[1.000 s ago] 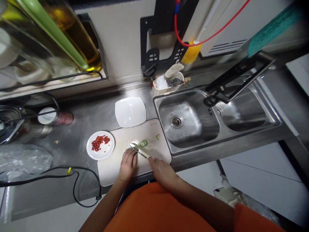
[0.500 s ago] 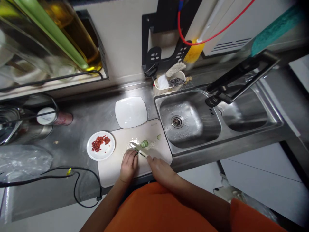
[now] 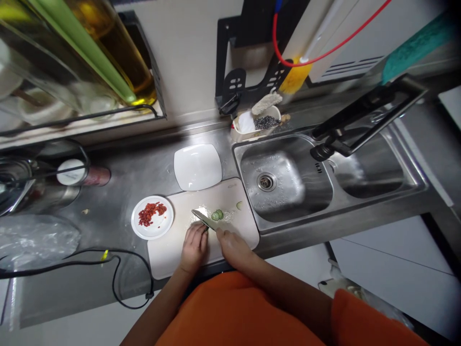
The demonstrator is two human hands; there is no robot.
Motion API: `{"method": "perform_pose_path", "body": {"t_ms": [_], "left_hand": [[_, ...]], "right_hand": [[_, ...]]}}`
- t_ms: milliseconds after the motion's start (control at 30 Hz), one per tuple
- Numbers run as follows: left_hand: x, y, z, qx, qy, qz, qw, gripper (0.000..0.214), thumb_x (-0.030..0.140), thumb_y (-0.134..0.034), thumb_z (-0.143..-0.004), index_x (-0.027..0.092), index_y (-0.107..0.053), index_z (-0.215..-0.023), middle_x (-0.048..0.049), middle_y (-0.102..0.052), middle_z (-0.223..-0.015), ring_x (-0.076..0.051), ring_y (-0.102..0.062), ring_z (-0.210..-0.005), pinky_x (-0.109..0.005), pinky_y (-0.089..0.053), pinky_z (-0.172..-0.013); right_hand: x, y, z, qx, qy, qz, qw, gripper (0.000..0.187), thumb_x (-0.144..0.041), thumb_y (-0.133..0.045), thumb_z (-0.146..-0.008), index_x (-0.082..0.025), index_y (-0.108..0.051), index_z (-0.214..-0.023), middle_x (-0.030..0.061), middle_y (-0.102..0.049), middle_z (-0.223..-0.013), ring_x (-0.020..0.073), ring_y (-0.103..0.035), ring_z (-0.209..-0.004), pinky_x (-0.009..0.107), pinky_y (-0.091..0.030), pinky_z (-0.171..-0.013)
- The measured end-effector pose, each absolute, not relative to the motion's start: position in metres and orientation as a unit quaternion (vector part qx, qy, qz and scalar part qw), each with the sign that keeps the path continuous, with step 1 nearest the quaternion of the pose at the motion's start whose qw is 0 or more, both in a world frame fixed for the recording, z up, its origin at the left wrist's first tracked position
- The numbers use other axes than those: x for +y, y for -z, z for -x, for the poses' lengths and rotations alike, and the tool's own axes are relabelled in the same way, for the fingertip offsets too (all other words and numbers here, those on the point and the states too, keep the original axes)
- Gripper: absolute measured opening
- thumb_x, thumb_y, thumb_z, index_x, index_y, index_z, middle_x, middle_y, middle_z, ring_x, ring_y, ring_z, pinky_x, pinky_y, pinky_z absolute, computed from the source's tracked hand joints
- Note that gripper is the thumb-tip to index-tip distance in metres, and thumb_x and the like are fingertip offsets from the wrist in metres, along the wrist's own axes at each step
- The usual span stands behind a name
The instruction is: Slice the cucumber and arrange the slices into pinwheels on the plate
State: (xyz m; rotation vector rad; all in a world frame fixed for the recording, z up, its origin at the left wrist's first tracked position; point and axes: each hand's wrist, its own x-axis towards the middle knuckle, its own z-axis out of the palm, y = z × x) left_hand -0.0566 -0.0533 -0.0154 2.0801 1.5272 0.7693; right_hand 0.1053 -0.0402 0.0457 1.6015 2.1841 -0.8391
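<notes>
In my right hand (image 3: 235, 247) is the handle of a kitchen knife (image 3: 202, 219), its blade pointing up and left over the pale cutting board (image 3: 165, 257). My left hand (image 3: 194, 246) is closed on the board beside the blade, around a cucumber (image 3: 206, 229) of which only a small dark green edge shows. Just beyond the blade, several cucumber slices (image 3: 217, 215) lie overlapped on the wet board. A separate pale green piece (image 3: 239, 205) rests near the board's right edge.
A round white plate (image 3: 169, 229) with chopped red pieces (image 3: 151, 214) overlaps the board's left side. Behind the board stands a square white dish (image 3: 198, 168). The steel sink (image 3: 284, 178) is to the right, and a black cable (image 3: 115, 283) lies at the left.
The knife has shifted slightly left and its blade has turned, close against my left fingers. The whole view has moved a little. Both hands keep their grips.
</notes>
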Motion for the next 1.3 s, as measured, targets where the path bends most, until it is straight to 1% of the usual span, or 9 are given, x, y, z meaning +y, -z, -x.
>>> {"method": "perform_pose_path", "body": {"t_ms": [167, 333, 600, 800, 1300], "left_hand": [[-0.053, 0.014, 0.057, 0.552, -0.280, -0.754, 0.221, 0.024, 0.016, -0.046, -0.088, 0.016, -0.057, -0.110, -0.0094, -0.063, -0.106, -0.020, -0.056, -0.104, -0.042, -0.046, -0.095], [-0.054, 0.011, 0.056, 0.554, -0.278, -0.753, 0.220, 0.023, 0.018, -0.047, -0.088, 0.016, -0.056, -0.110, -0.0101, -0.062, -0.106, -0.020, -0.055, -0.105, -0.041, -0.046, -0.094], [-0.055, 0.014, 0.056, 0.557, -0.280, -0.758, 0.191, 0.020, 0.020, -0.048, -0.089, 0.015, -0.057, -0.105, -0.0105, -0.062, -0.103, -0.021, -0.055, -0.103, -0.043, -0.046, -0.094], [-0.056, 0.017, 0.057, 0.557, -0.282, -0.758, 0.189, 0.020, 0.021, -0.047, -0.088, 0.016, -0.057, -0.105, -0.0105, -0.062, -0.102, -0.021, -0.055, -0.103, -0.043, -0.047, -0.093], [-0.053, 0.013, 0.056, 0.550, -0.287, -0.761, 0.188, 0.019, 0.017, -0.048, -0.087, 0.015, -0.058, -0.104, -0.0105, -0.062, -0.102, -0.020, -0.055, -0.103, -0.041, -0.046, -0.094]], "right_hand": [[-0.041, -0.044, -0.111, 0.758, 0.305, -0.560, 0.138, 0.034, -0.004, -0.032, -0.086, -0.014, -0.052, -0.111, 0.0084, -0.064, -0.083, 0.0187, -0.062, -0.076, 0.026, -0.044, -0.061], [-0.046, -0.056, -0.121, 0.755, 0.294, -0.565, 0.155, 0.034, -0.006, -0.034, -0.086, -0.016, -0.051, -0.115, 0.0084, -0.064, -0.086, 0.0196, -0.061, -0.079, 0.026, -0.044, -0.063], [-0.057, -0.080, -0.128, 0.745, 0.311, -0.560, 0.186, 0.029, -0.006, -0.033, -0.088, -0.016, -0.050, -0.110, 0.0091, -0.063, -0.086, 0.0173, -0.062, -0.076, 0.023, -0.044, -0.061], [-0.055, -0.088, -0.127, 0.736, 0.319, -0.560, 0.206, 0.029, -0.006, -0.032, -0.088, -0.017, -0.049, -0.109, 0.0095, -0.063, -0.088, 0.0191, -0.063, -0.078, 0.025, -0.045, -0.062], [-0.047, -0.085, -0.124, 0.751, 0.317, -0.547, 0.191, 0.029, -0.005, -0.031, -0.089, -0.015, -0.050, -0.107, 0.0098, -0.064, -0.088, 0.0195, -0.064, -0.079, 0.025, -0.045, -0.062]]}}
